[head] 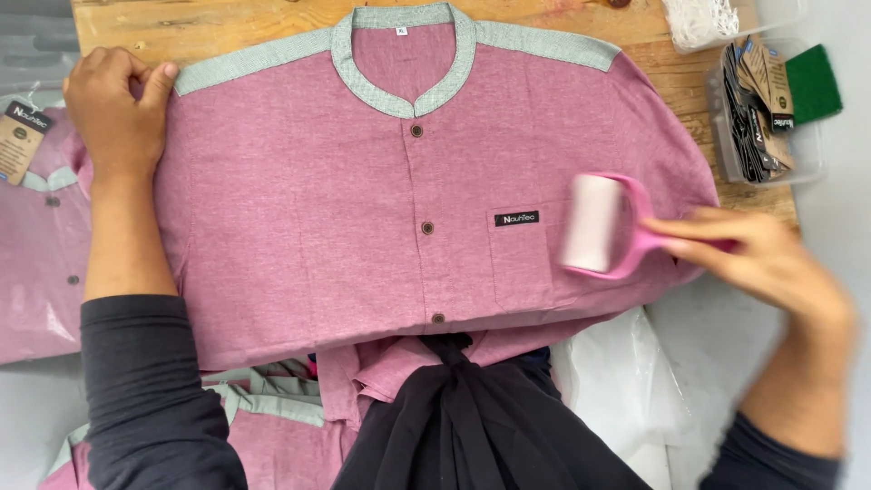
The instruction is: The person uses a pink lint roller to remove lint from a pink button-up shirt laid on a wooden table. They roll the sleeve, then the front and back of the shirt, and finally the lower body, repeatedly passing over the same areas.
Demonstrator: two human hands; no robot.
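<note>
The pink lint roller (592, 224) is looking blurry on the pink shirt's (299, 218) pocket, the right hand (762, 259) squeezing its handle. The left hand (113, 104), fingers curled, is pressing the shoulder. The shirt is hiding most of the wooden board (181, 23).

A pink button-front shirt (363, 209) with grey collar and shoulder trim lies flat, face up, buttoned, on a wooden board. A pink-handled lint roller (594, 225), blurred, rests on its chest pocket.
</note>
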